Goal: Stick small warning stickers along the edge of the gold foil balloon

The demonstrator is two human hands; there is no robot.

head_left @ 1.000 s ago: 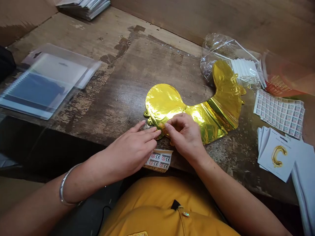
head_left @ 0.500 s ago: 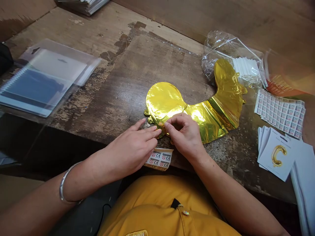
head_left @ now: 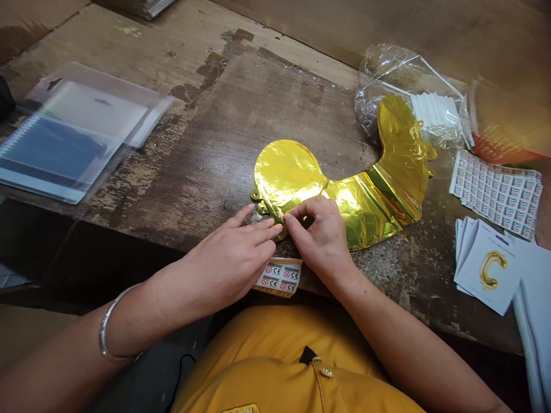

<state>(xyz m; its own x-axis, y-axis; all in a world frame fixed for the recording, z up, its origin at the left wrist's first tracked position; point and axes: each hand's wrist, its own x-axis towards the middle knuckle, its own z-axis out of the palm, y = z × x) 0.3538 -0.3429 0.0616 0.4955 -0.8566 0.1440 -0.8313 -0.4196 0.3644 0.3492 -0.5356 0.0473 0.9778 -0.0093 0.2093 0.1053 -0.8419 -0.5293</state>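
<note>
Pinching right at the lower edge of the gold foil balloon (head_left: 288, 178), which lies flat near the front edge of the desk (head_left: 193, 143) — the right hand (head_left: 321, 235) is closed tight on the foil, perhaps on a small sticker (head_left: 280, 215), hard to tell, while the left hand (head_left: 228, 264) lies open against it. Light, slippery, easily creased film — safest held by its flat tabs (head_left: 257, 195).

A flat, deflated gold foil letter balloon (head_left: 288, 172) lies on the worn wooden surface (head_left: 206, 143). It curves in a wide crescent, with small tabs (head_left: 257, 195) jutting from its left end.
</note>
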